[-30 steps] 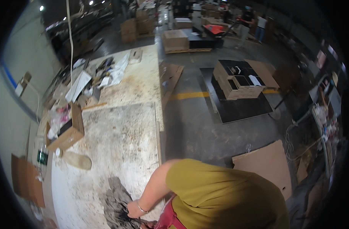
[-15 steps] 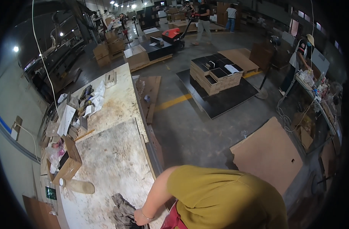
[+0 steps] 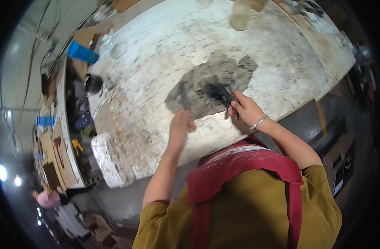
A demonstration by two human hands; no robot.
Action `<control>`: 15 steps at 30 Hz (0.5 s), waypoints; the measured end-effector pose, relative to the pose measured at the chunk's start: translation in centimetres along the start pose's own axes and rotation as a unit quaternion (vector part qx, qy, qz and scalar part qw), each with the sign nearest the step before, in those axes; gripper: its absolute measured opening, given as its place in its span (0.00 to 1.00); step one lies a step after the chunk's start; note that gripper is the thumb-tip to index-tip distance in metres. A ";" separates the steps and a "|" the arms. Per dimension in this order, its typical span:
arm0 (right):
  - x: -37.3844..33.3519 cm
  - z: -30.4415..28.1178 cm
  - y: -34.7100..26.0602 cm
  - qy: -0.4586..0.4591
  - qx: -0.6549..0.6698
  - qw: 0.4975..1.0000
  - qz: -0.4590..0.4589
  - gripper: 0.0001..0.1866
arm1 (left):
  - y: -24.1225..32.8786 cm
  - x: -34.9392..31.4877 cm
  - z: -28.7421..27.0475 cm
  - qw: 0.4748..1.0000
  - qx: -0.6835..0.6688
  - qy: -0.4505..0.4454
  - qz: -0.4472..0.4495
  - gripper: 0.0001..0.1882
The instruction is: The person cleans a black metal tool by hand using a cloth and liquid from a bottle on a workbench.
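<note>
A crumpled grey cloth (image 3: 198,79) with dark smudges lies spread on a worn, stained white tabletop (image 3: 165,45). My right hand (image 3: 244,108) grips a dark tool (image 3: 224,95) by its black handle. The tool's far end is over the cloth, blurred and somewhat brush-like; its exact kind is unclear. At the cloth's near left edge, my left hand (image 3: 181,125) has its fingers curled in. Whether they pinch the fabric is hidden.
A pale bottle (image 3: 240,15) lies at the far side of the table. Toward the left are a blue container (image 3: 82,52), a dark roll-like object (image 3: 93,83) and a whitish block-like piece (image 3: 108,159). Another person (image 3: 50,198) is far off at lower left.
My view has swung from the workshop floor down to the table. The cloth, bunched at my hand before, is spread out. The dark tool and both hands now show.
</note>
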State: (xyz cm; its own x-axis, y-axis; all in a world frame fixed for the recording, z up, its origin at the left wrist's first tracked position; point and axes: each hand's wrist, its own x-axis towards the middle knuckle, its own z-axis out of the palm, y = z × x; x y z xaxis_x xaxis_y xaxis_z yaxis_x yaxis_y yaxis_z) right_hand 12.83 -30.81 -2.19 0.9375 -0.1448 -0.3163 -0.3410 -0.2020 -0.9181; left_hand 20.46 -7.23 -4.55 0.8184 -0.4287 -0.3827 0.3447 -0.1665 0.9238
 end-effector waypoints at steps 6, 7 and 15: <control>3.0 3.6 -2.3 -0.045 -0.098 0.993 -0.053 0.08 | -1.3 -0.5 1.2 0.998 -0.063 -0.008 -0.022 0.10; 3.4 4.1 -1.7 -0.020 -0.154 0.984 -0.090 0.08 | -1.3 -0.5 1.6 0.998 -0.066 -0.010 -0.024 0.10; 4.7 5.9 0.7 -0.065 -0.022 0.997 0.036 0.12 | -3.4 1.1 1.2 0.993 -0.107 -0.003 -0.038 0.12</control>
State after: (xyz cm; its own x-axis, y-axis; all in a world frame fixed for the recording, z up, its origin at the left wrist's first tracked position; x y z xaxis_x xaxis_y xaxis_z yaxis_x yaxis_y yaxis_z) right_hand 17.44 -25.92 -5.71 0.9106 -0.0336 -0.4119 -0.4075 -0.2384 -0.8815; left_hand 19.61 -8.24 -8.13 0.7835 -0.4276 -0.4508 0.4964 -0.0056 0.8681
